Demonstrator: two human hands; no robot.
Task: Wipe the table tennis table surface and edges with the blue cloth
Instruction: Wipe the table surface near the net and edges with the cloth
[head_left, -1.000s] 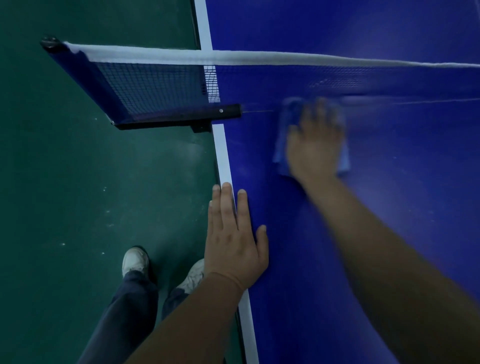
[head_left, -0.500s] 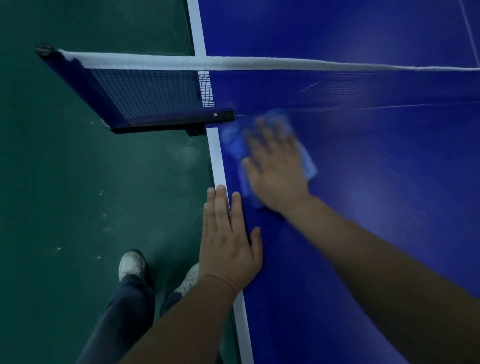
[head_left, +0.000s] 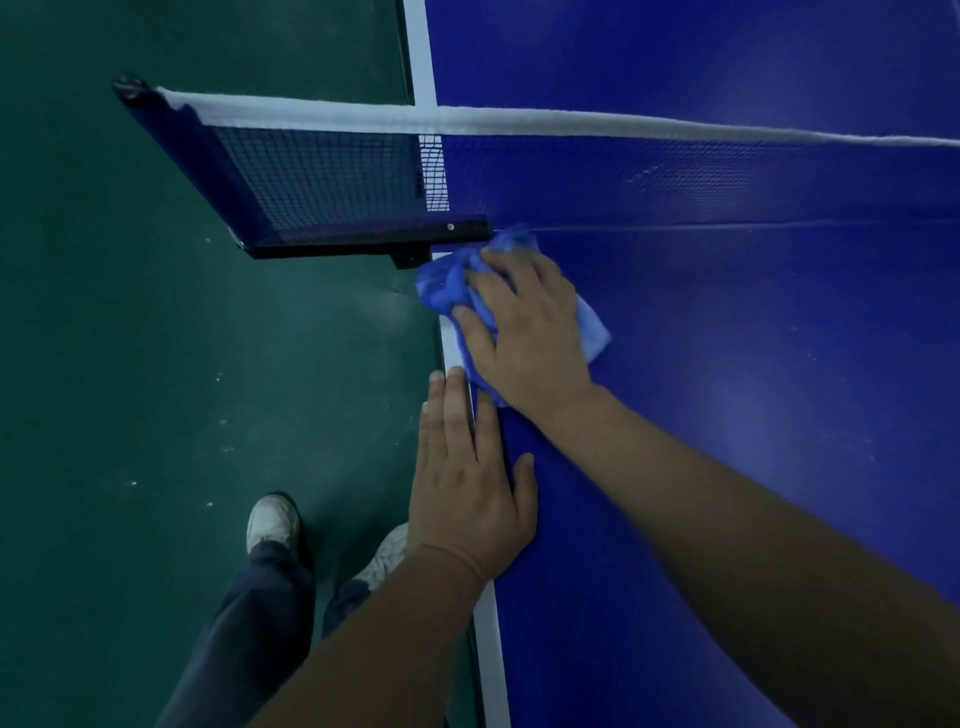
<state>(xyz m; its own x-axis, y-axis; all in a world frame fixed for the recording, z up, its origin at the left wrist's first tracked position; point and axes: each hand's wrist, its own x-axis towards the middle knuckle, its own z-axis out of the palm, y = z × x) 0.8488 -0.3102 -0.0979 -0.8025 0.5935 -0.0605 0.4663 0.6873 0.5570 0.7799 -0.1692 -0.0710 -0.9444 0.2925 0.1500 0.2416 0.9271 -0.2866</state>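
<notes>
Right hand (head_left: 524, 332) presses flat, fingers spread, on the crumpled blue cloth (head_left: 447, 291) at the blue table's white edge (head_left: 488, 649). Left hand (head_left: 467, 499) lies flat beside it.

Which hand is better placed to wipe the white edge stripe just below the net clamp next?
Right. The right hand presses the blue cloth onto the white edge stripe beside the net clamp. The left hand lies flat on the table, nearer the body, without cloth.
</notes>
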